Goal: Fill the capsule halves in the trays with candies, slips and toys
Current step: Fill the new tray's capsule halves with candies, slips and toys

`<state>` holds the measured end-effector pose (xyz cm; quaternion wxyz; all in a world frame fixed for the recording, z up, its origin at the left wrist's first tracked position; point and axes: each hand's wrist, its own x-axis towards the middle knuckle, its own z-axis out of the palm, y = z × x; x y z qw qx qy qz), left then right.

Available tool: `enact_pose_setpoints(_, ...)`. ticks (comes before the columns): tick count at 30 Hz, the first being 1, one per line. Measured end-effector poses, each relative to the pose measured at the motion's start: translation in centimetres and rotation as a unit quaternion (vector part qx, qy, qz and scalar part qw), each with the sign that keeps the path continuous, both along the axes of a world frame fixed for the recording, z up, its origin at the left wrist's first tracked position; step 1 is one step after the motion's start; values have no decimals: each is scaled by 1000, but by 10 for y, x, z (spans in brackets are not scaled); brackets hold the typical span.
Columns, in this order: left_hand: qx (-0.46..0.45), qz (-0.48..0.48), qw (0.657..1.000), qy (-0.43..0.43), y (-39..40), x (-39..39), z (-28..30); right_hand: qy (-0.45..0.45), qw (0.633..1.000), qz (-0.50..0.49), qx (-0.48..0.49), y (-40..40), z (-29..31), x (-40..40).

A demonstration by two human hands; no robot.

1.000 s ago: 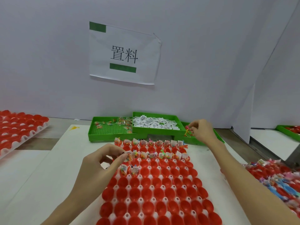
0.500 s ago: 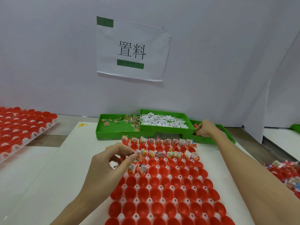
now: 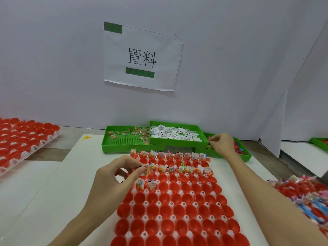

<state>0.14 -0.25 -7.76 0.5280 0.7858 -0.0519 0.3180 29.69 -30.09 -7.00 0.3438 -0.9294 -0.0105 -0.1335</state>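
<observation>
Left hand (image 3: 113,176): your fingers (image 3: 136,172) pinched a candy packet (image 3: 146,170) over the tray of capsule halves (image 3: 177,206), ready to drop | Right hand (image 3: 221,143): fingers pinched a toy (image 3: 209,138) at the green toy tray (image 3: 245,157), likely fetching the next fill.

Head view, forward-down over near tray (image 3: 145,218)

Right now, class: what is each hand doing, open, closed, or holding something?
Left hand: pinches a candy packet over the red capsule tray.
Right hand: fingers curled in the green toy tray, pinching a small toy.
</observation>
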Motion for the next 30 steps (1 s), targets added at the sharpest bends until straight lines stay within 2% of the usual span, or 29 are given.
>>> enact_pose_setpoints(6, 2, 1, 1000, 2, 1, 0, 0, -70, 992, -33, 96, -2, 0, -10)
enact_pose_setpoints(14, 1, -1, 1000, 9, 0, 1, -5, -93, 986, -84, 111, -4, -2, -15)
enact_pose_setpoints(20, -5, -1, 1000, 14, 2, 2, -4, -65, 951, -97, 288, 5, -1, -20)
enact_pose_setpoints(24, -9, -6, 1000, 21, 1, 1, -4, -77, 937, -24, 341, 24, 22, -55)
enact_pose_setpoints(28, -9, -30, 999, 30, -3, -1, -3, -80, 946, 120, 291, 55, 44, -129)
enact_pose_setpoints(30, 3, -48, 998, 32, -6, -2, -2, -83, 948, 196, 236, 73, 42, -168)
